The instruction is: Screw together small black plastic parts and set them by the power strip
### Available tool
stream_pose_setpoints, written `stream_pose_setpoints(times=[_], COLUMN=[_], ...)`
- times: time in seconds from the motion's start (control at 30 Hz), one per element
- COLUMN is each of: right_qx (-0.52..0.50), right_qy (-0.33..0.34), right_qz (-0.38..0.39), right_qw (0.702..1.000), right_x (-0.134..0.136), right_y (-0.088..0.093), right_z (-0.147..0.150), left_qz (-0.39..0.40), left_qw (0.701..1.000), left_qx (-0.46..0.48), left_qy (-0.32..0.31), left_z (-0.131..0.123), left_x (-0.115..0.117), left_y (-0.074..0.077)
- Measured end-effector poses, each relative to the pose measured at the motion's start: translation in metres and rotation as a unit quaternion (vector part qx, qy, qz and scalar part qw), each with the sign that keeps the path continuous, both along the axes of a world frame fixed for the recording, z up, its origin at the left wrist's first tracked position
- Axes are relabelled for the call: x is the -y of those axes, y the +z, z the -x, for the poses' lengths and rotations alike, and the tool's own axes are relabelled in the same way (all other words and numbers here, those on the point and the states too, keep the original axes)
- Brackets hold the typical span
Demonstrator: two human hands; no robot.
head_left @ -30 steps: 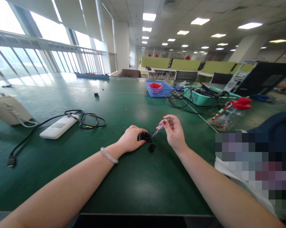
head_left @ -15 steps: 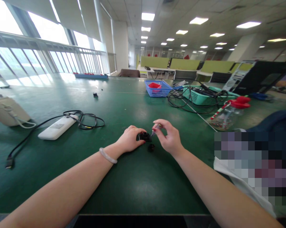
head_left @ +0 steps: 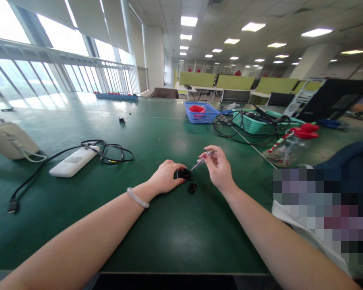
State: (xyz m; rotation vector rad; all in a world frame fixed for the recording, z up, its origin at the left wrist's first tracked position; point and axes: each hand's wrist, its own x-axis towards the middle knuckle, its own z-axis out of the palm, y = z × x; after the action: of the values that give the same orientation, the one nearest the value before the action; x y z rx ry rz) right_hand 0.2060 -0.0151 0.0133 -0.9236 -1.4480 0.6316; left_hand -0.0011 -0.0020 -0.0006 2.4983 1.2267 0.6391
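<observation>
My left hand [head_left: 166,177], with a pale bangle [head_left: 137,198] at the wrist, grips a small black device [head_left: 184,174] on the green table. Its kind is too small to make out. Between the fingers of my right hand [head_left: 219,167] is a slim screwdriver [head_left: 201,160] with a clear handle. The shaft slants down to the left, and its tip is at the top of the black device; whether it touches cannot be seen. Just in front of the device lies a small black part [head_left: 192,188] on the tabletop.
A white power bank [head_left: 74,162] with a black cable [head_left: 118,155] lies at left, near a beige bag [head_left: 11,139]. Behind are a blue basket [head_left: 201,117] and a green basket [head_left: 254,124] with cables. A red-lidded bottle [head_left: 290,147] lies at right.
My right hand has lifted slightly and tilted, so more of the screwdriver shows, its tip still by the black device. My left hand keeps its grip. The view shifted a little.
</observation>
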Motion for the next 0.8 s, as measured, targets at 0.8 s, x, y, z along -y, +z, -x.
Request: stream_pose_setpoints(times=[0.8], right_qx=[0.327], right_qy=[0.071], right_qz=[-0.246], right_qw=[0.910], right_x=[0.028], right_y=[0.008], right_z=[0.023], left_qz=[-0.038], left_qw=[0.999], left_qx=[-0.007], left_qy=[-0.005], left_z=[0.001], left_x=[-0.005], left_y=[-0.008])
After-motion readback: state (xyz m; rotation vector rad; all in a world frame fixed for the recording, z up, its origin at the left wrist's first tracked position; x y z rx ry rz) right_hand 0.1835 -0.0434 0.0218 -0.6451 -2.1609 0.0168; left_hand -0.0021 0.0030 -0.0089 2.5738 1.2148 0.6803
